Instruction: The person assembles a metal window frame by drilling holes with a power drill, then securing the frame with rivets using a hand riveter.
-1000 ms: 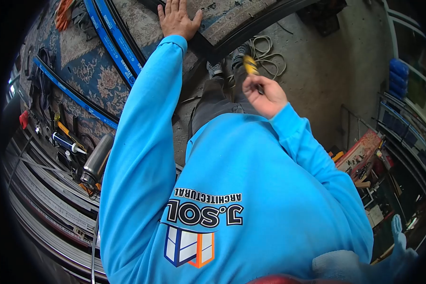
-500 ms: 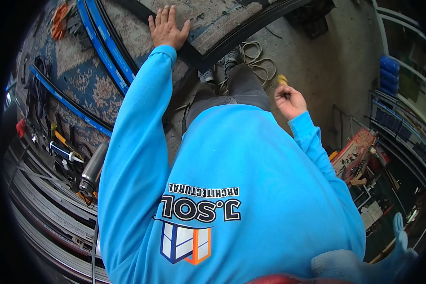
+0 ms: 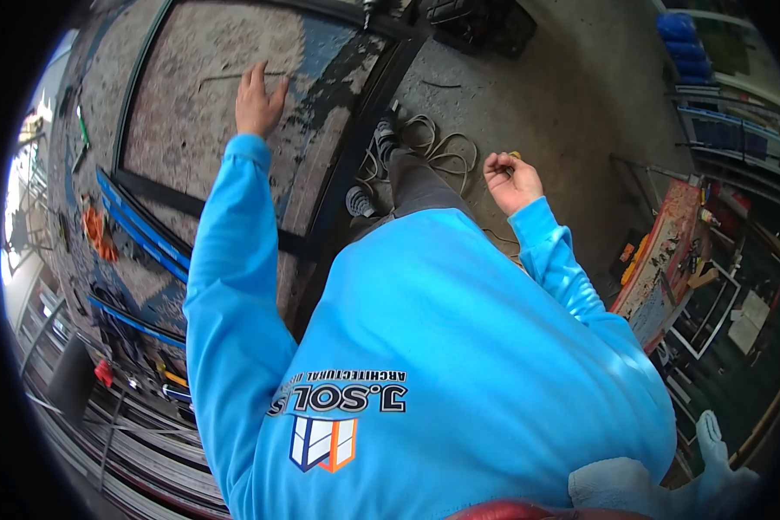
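Observation:
My left hand (image 3: 260, 100) lies flat with fingers apart on the worn carpeted worktable (image 3: 191, 61), inside a black frame (image 3: 342, 178) that lies on it. My right hand (image 3: 511, 180) hovers over the concrete floor at my right side, fingers curled around a small yellow-handled tool (image 3: 516, 156) of which only a tip shows. Both arms wear a bright blue sweatshirt (image 3: 459, 347). My shoes (image 3: 360, 201) stand beside the frame's edge.
A coiled pale cable (image 3: 438, 149) lies on the floor by my feet. Blue strips (image 3: 139, 230) and an orange item (image 3: 95, 234) rest on the table's left. A cluttered bench (image 3: 667, 260) stands at right, blue drums (image 3: 680, 30) at the far corner, and metal profiles (image 3: 139, 451) lower left.
The view has swung left over the table. My left hand slid farther onto the carpet inside the frame. My right hand dropped from in front of me to my right side, still closed.

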### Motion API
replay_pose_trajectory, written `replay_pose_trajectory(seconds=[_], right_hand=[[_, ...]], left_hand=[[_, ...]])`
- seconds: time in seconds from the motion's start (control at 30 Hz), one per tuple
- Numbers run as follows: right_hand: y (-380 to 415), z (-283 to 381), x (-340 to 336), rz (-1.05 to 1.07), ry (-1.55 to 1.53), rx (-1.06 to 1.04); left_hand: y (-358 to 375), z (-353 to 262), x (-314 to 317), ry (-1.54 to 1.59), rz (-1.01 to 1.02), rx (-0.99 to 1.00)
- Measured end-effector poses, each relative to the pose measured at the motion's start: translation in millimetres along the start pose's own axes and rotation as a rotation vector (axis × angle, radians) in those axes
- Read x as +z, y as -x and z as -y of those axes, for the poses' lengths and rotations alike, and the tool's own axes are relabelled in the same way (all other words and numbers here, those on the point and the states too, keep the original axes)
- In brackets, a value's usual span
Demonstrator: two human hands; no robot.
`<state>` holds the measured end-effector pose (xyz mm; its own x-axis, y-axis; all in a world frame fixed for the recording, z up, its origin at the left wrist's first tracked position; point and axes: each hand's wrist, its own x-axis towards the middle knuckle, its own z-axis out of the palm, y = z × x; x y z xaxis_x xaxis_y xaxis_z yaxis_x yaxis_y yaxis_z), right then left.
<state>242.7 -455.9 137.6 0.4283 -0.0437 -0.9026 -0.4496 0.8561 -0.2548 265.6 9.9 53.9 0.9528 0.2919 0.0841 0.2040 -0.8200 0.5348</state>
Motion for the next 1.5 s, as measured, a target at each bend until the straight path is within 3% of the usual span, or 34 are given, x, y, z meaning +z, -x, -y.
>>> replay_pose_trajectory(seconds=[0.07, 0.13, 0.2, 0.27, 0.33, 0.4, 0.47, 0.5, 0.6, 0.63, 0.67, 0.73, 0.87, 0.97, 1.07, 1.17, 1.27, 1.3, 1.4, 1.5], right_hand=[[-9.5, -4.8, 33.5, -0.059, -0.023, 0.016], [-21.2, -13.2, 64.2, -0.054, -0.057, 0.078], [-32.5, -35.6, 102.8, -0.085, 0.004, 0.103], [-32.7, -57.8, 140.8, 0.232, 0.184, 0.233], [-35.3, -59.8, 179.5, 0.616, 0.210, 0.749], [-37.9, -53.8, 183.9, 0.558, 0.266, 0.681], [-48.7, -32.5, 176.6, 0.325, 0.099, 0.605], [-46.2, -28.1, 183.2, 0.079, 0.103, 0.446], [-41.9, -52.0, 202.1, 0.180, 0.358, 0.455], [-55.6, -55.1, 207.7, 0.504, 0.233, 0.813], [-58.0, -61.1, 211.1, 0.384, 0.301, 0.746], [-61.1, -46.6, 213.5, 0.348, 0.325, 0.726], [-86.4, 10.1, 187.7, 0.239, 0.118, 0.657], [-102.0, 31.3, 181.0, 0.016, 0.314, 0.302], [-125.5, 50.4, 173.9, 0.047, 0.308, 0.155], [-111.3, 47.4, 192.8, 0.018, 0.285, 0.091], [-99.8, 36.4, 196.8, 0.119, 0.407, 0.133], [-102.9, 41.3, 189.4, 0.266, 0.362, 0.326], [-89.1, 39.6, 181.4, 0.362, 0.695, 0.569], [-82.0, 49.6, 168.5, 0.429, 1.554, 0.427]], left_hand=[[-64.1, -7.6, 27.8, 0.002, 0.040, 0.009], [-110.9, -20.0, 50.8, -0.219, -0.063, 0.171], [-137.9, -33.8, 67.7, -0.474, 0.115, 0.099], [-142.8, -36.9, 83.6, -0.427, 0.066, 0.113], [-144.6, -39.4, 74.8, -0.542, 0.175, 0.091], [-144.5, -39.3, 68.2, -0.552, 0.182, 0.122], [-145.7, -44.2, 63.1, -0.560, 0.227, 0.104], [-145.1, -44.9, 63.0, -0.563, 0.224, 0.100], [-146.1, -48.0, 62.4, -0.549, 0.203, 0.108], [-145.3, -51.1, 60.9, -0.554, 0.209, 0.101], [-146.9, -53.2, 58.3, -0.578, 0.236, 0.088], [-150.8, -54.5, 54.1, -0.606, 0.265, 0.072], [-153.0, -51.2, 54.3, -0.606, 0.231, 0.084], [-154.2, -49.2, 38.9, -0.431, 0.268, 0.116], [-115.6, -46.1, 9.1, -0.047, 0.222, -0.032], [-34.3, -10.6, -21.2, 0.005, 0.113, -0.138], [70.9, 28.7, -49.9, -0.070, 0.016, -0.342], [108.3, 40.5, -60.4, -0.157, -0.017, -0.383], [188.7, 62.9, -90.3, -0.393, -0.065, -0.488], [223.5, 77.5, -94.4, -0.382, -0.057, -0.471]])
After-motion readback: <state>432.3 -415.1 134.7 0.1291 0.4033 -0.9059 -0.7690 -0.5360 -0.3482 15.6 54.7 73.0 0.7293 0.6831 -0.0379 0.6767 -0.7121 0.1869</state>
